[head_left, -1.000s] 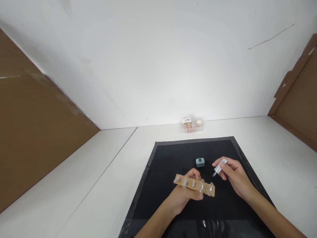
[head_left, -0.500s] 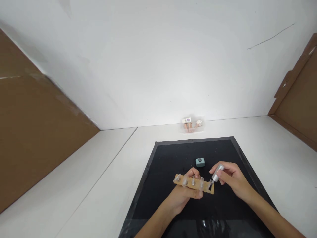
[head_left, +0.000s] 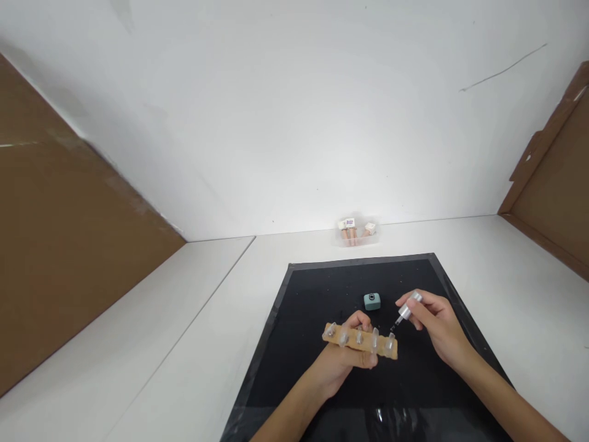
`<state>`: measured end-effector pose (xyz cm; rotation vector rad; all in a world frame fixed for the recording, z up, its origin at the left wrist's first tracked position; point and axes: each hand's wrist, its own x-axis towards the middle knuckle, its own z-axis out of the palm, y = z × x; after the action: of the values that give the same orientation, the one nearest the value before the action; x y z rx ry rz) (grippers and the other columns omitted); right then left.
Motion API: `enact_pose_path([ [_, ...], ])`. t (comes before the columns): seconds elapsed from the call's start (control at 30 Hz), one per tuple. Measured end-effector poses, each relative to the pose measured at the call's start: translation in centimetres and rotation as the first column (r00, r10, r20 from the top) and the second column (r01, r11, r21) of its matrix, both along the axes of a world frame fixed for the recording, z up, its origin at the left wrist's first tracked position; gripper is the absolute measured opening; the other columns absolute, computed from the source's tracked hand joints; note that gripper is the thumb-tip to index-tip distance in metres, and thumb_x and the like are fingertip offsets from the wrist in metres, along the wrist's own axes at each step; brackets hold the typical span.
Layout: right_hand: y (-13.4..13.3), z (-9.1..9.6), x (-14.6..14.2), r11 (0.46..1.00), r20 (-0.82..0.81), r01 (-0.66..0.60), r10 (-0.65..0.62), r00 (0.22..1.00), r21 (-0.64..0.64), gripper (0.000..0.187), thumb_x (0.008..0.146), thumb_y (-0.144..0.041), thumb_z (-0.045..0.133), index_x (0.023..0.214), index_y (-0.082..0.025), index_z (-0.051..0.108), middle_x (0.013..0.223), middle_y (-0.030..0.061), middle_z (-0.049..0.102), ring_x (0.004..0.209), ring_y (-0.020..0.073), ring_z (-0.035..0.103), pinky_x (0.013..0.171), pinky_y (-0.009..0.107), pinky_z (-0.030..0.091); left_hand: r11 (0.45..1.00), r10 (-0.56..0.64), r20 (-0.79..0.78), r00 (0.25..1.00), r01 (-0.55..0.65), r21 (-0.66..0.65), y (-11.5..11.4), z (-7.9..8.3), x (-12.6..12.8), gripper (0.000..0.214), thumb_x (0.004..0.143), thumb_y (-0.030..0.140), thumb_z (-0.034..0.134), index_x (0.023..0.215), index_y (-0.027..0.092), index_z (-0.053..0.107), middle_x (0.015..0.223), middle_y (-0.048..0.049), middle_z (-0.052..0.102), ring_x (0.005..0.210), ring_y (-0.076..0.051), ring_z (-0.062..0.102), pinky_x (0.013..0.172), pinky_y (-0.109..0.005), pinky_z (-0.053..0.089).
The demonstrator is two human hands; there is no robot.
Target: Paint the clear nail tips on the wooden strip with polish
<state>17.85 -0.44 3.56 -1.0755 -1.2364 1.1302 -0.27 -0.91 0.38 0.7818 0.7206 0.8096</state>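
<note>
My left hand (head_left: 343, 362) is closed around a tan strip (head_left: 352, 342), thumb along its near edge. Several clear false nails (head_left: 375, 339) stand in a row along the strip. Between the thumb and fingers of my right hand (head_left: 435, 319) is a nail polish brush (head_left: 408, 308) with a silver cap handle. Its dark tip points down and left, close to the last false nail at the strip's right end; I cannot tell whether they touch. Beyond my hands, a small teal bottle (head_left: 372, 302) with a dark round opening stands on the black mat.
The black mat (head_left: 322, 294) with taped edges lies on a white table (head_left: 207, 344). A clear plastic tray (head_left: 358, 240) holding several pinkish sticks with white tops stands by the back wall. Brown cardboard panels (head_left: 83, 233) stand at both sides.
My right hand has moved up and slightly right with the brush, drawing its tip back from the face of the rightmost false nail. My left hand and the strip hold nearly still.
</note>
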Motion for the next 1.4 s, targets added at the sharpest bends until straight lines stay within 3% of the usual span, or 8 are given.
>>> enact_pose_path([
  [0.17, -0.03, -0.48, 0.22, 0.995, -0.003, -0.092, 0.092, 0.996, 0.046, 0.040, 0.074, -0.055, 0.060, 0.066, -0.016, 0.069, 0.051, -0.0008, 0.050, 0.040, 0.0074, 0.035, 0.039, 0.022, 0.031, 1.000, 0.021, -0.028, 0.999, -0.021, -0.019, 0.07, 0.35, 0.05, 0.052, 0.038, 0.015, 0.085, 0.065, 0.019, 0.040, 0.056, 0.0086, 0.048, 0.050, -0.005, 0.040, 0.045, -0.017, 0.032],
  [0.33, -0.31, -0.31, 0.29, 0.967, 0.124, -0.241, 0.231, 0.965, 0.082, 0.039, 0.078, -0.051, 0.058, 0.068, -0.015, 0.069, 0.052, 0.0003, 0.054, 0.042, 0.0079, 0.038, 0.039, 0.021, 0.030, 0.999, 0.022, -0.026, 0.999, -0.022, -0.023, 0.24, 0.49, 0.24, 0.052, 0.038, 0.015, 0.085, 0.066, 0.018, 0.041, 0.058, 0.0084, 0.049, 0.052, -0.005, 0.041, 0.047, -0.017, 0.033],
  [0.6, -0.33, -0.21, 0.39, 0.984, 0.279, -0.137, 0.100, 0.955, 0.115, 0.035, 0.080, -0.044, 0.055, 0.067, -0.015, 0.067, 0.052, 0.0005, 0.053, 0.046, 0.0103, 0.043, 0.043, 0.022, 0.035, 0.999, 0.023, -0.039, 0.999, -0.024, -0.026, 0.25, 0.41, 0.39, 0.053, 0.038, 0.018, 0.086, 0.065, 0.018, 0.040, 0.054, 0.0089, 0.050, 0.048, -0.004, 0.043, 0.045, -0.017, 0.033],
  [0.97, -0.27, -0.09, 0.28, 0.984, 0.310, -0.012, -0.045, 0.950, 0.179, 0.028, 0.080, -0.037, 0.055, 0.067, -0.015, 0.066, 0.054, 0.0023, 0.059, 0.043, 0.0107, 0.046, 0.041, 0.021, 0.039, 1.000, -0.005, -0.045, 0.999, 0.004, -0.024, 0.14, 0.59, 0.23, 0.056, 0.039, 0.022, 0.086, 0.066, 0.019, 0.037, 0.053, 0.0098, 0.050, 0.045, -0.004, 0.045, 0.045, -0.016, 0.035],
  [1.23, -0.56, -0.09, 0.54, 0.953, 0.355, -0.170, 0.073, 0.932, 0.249, 0.029, 0.082, -0.038, 0.055, 0.071, -0.015, 0.069, 0.054, 0.0038, 0.063, 0.047, 0.0140, 0.056, 0.045, 0.023, 0.044, 1.000, -0.017, -0.045, 0.999, 0.017, -0.013, 0.20, 0.81, 0.29, 0.054, 0.042, 0.023, 0.085, 0.066, 0.019, 0.037, 0.055, 0.0090, 0.049, 0.048, -0.005, 0.045, 0.045, -0.016, 0.035],
  [1.4, -0.37, 0.01, 0.58, 0.953, 0.399, -0.157, 0.043, 0.916, 0.259, 0.028, 0.082, -0.037, 0.054, 0.072, -0.015, 0.069, 0.053, 0.0037, 0.064, 0.047, 0.0151, 0.058, 0.046, 0.024, 0.045, 1.000, -0.019, -0.055, 0.998, 0.019, -0.010, 0.27, 1.02, 0.35, 0.054, 0.041, 0.024, 0.085, 0.065, 0.019, 0.037, 0.058, 0.0084, 0.048, 0.050, -0.005, 0.044, 0.045, -0.016, 0.035],
])
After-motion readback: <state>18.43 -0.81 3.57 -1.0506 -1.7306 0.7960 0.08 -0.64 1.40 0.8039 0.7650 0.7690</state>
